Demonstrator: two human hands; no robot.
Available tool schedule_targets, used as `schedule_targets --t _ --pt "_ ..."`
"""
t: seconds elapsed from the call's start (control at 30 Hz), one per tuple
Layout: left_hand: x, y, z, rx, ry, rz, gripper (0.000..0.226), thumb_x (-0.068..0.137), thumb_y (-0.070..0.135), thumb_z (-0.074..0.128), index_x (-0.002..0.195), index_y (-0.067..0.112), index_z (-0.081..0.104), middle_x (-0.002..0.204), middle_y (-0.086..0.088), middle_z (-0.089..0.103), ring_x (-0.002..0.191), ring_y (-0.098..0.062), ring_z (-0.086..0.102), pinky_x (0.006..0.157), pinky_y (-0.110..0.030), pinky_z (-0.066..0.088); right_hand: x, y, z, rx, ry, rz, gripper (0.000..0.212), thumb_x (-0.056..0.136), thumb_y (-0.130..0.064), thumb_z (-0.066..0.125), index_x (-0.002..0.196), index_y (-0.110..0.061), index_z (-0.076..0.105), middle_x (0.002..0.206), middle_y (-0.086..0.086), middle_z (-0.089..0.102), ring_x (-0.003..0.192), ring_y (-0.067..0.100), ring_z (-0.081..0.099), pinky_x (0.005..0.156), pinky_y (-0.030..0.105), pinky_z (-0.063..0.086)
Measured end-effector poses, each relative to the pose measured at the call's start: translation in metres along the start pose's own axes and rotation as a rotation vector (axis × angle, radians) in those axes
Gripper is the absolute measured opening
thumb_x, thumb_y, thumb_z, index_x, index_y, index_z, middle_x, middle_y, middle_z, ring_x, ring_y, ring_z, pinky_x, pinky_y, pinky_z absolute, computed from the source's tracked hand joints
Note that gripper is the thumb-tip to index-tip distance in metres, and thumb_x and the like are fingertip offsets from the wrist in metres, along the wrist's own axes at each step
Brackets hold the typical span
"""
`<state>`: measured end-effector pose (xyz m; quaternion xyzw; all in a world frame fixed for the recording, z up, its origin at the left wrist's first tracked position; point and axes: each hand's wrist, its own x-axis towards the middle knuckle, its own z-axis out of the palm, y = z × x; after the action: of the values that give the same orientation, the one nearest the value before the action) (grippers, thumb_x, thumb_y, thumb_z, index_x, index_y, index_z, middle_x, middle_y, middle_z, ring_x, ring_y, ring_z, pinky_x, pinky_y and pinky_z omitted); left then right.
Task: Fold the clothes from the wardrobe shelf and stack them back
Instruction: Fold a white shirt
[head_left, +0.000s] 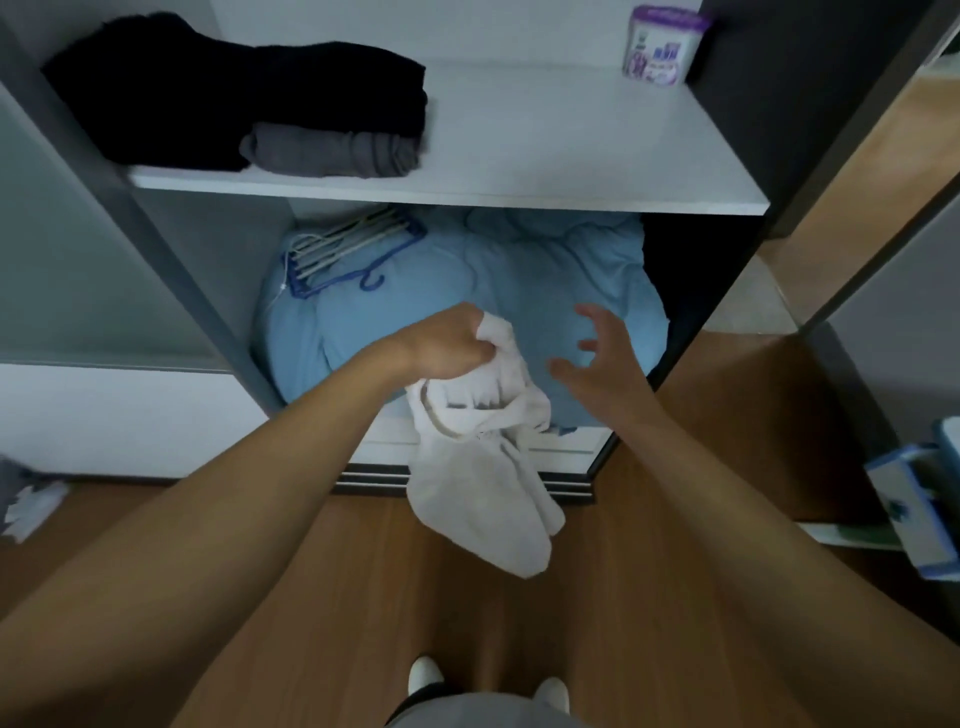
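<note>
Left hand (447, 345) is clamped on the white garment (480, 467), fist bunched round its top edge. The garment hangs free below my fist, crumpled and unfolded, in front of the open wardrobe (171, 249), with its lower end over the floor (363, 597). An opening shows near its top; can't tell if it's neck or hem.

Right hand (597, 364) is just right of the garment, fingers spread and slightly curled, holding nothing and not touching the cloth.

Shelf (519, 156) sits above both hands. A folded black stack (234, 98) is at its left, with a folded grey piece (332, 150) touching the stack's front right. A purple-and-white tub (662, 47) is at back right, well apart from the clothes.

The compartment under the shelf is filled by a light blue duvet (545, 270), with a bundle of hangers (343, 249) lying on its left side. Both hands are in front of the duvet.

My feet (426, 673) are at the bottom of view. A blue-and-white box (914, 509) is at far right. White and grey cloth (31, 504) lies on the floor at far left.
</note>
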<state>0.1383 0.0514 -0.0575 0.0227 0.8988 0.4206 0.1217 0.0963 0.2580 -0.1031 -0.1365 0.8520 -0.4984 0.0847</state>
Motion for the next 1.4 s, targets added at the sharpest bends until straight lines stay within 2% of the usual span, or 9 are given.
schedule_targets --t 0.1,0.23,0.4,0.57,0.67,0.8,0.97,1.23,1.4 --pt "-0.006 0.004 0.01 0.204 -0.111 0.086 0.041 0.093 -0.005 0.045 0.1 0.021 0.075 0.1 0.014 0.072 0.087 0.003 0.062 0.083 -0.007 0.042 0.007 -0.007 -0.003 -0.044 -0.213 -0.252 0.084 0.086 -0.005 0.063 0.153 -0.03 0.019 0.159 -0.008 0.022 0.143 0.013 0.026 0.119 0.03 0.024" --pt "-0.01 0.002 0.008 0.263 -0.044 0.163 0.039 0.09 -0.006 0.05 0.106 0.016 0.077 0.096 0.009 0.07 0.088 -0.007 0.064 0.086 -0.019 0.046 0.004 -0.011 0.004 -0.096 -0.449 -0.302 0.072 0.089 -0.005 0.064 0.15 -0.025 0.033 0.151 -0.011 0.037 0.137 -0.001 0.034 0.113 0.015 0.024" --pt "-0.021 -0.005 0.008 0.125 0.16 0.159 0.035 0.087 -0.006 0.057 0.088 0.022 0.078 0.083 0.012 0.073 0.079 -0.005 0.068 0.076 -0.024 0.052 -0.003 -0.007 0.016 0.036 -0.423 -0.299 0.046 0.091 0.0 0.064 0.134 -0.014 0.052 0.128 0.003 0.06 0.117 0.006 0.057 0.102 0.017 0.042" --pt "-0.028 -0.01 0.015 0.039 0.241 0.208 0.039 0.084 -0.009 0.059 0.08 0.028 0.071 0.076 0.023 0.066 0.069 0.005 0.063 0.068 -0.015 0.046 -0.001 -0.003 0.027 0.016 -0.348 -0.323 0.047 0.089 -0.005 0.068 0.124 -0.03 0.049 0.122 -0.007 0.051 0.107 -0.016 0.049 0.091 0.0 0.034" --pt "-0.03 -0.009 0.015 0.031 0.177 0.266 0.036 0.083 -0.011 0.063 0.085 0.023 0.075 0.081 0.016 0.07 0.076 0.003 0.066 0.071 -0.013 0.047 0.003 -0.001 0.028 0.024 -0.373 -0.309 0.05 0.089 -0.01 0.07 0.133 -0.025 0.05 0.132 -0.007 0.052 0.114 -0.01 0.048 0.091 -0.003 0.032" --pt "-0.027 -0.011 0.013 0.018 0.176 0.277 0.028 0.084 -0.013 0.061 0.092 0.007 0.079 0.094 -0.007 0.075 0.088 -0.016 0.07 0.08 -0.023 0.054 0.009 0.002 0.024 -0.126 -0.424 -0.304 0.027 0.09 -0.015 0.067 0.116 -0.013 0.067 0.113 -0.001 0.07 0.106 0.006 0.061 0.091 0.015 0.045" --pt "-0.024 -0.03 0.01 -0.015 0.342 0.077 0.036 0.082 -0.011 0.059 0.083 0.02 0.077 0.087 0.012 0.073 0.086 -0.002 0.068 0.079 -0.015 0.049 0.01 0.013 0.012 -0.357 -0.297 -0.169 0.035 0.091 -0.03 0.065 0.075 0.002 0.063 0.066 0.009 0.057 0.06 0.02 0.055 0.056 0.032 0.043" --pt "-0.019 -0.063 0.014 0.221 0.573 -0.158 0.032 0.079 -0.005 0.051 0.089 0.017 0.072 0.097 -0.003 0.07 0.094 -0.024 0.061 0.085 -0.035 0.05 0.009 0.017 -0.008 -0.664 -0.013 -0.07 0.024 0.091 -0.021 0.051 0.075 -0.01 0.065 0.074 0.003 0.064 0.07 0.021 0.06 0.062 0.033 0.045" --pt "-0.02 -0.076 0.011 0.145 0.719 -0.28 0.037 0.078 -0.01 0.045 0.076 0.02 0.066 0.084 0.002 0.066 0.084 -0.021 0.061 0.071 -0.027 0.042 0.004 0.023 -0.026 -0.626 0.184 -0.032 0.031 0.09 -0.02 0.048 0.06 -0.015 0.045 0.062 -0.001 0.05 0.064 0.02 0.051 0.052 0.031 0.03"
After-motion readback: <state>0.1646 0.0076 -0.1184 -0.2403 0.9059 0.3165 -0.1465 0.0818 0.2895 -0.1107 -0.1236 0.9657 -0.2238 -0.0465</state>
